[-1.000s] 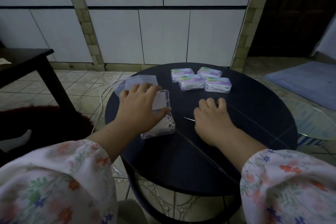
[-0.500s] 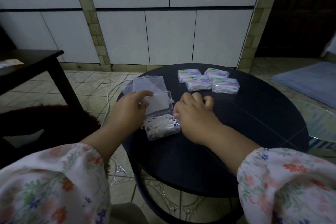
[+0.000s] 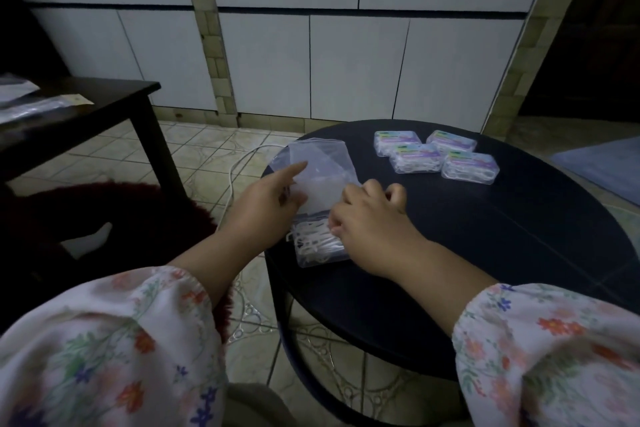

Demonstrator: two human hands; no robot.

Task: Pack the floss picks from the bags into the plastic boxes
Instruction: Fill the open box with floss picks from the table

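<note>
Clear plastic sits under both my hands at the near left edge of the round black table (image 3: 485,236): an open plastic box (image 3: 320,250) with white floss picks (image 3: 317,241) heaped inside, and its hinged lid (image 3: 320,196) tilted up toward the back. My left hand (image 3: 266,208) is on the left side of that lid — the forefinger stretched out straight and pointing up along it, the thumb pressed against the lid's face, the other fingers hidden behind, so I cannot tell whether they are curled round it. My right hand (image 3: 367,218) rests at the right side of the box with its knuckles up and fingers curled down at the lid's right edge and over the picks; whether the fingertips pinch a pick or only the lid, I cannot tell, since they are tucked out of sight.

Just behind the lid lie a couple of empty clear bags (image 3: 318,158), overlapping, hanging slightly past the table's left rim. Farther back and to the right, well apart from my hands, four closed boxes (image 3: 436,156) with purple labels — each filled with white picks — sit clustered together, touching or nearly so.

A white cable (image 3: 239,166) loops over the tiled floor left of the table. A dark side table (image 3: 104,104) stands at far left with papers on it, and my floral sleeves (image 3: 104,350) fill the bottom corners.
</note>
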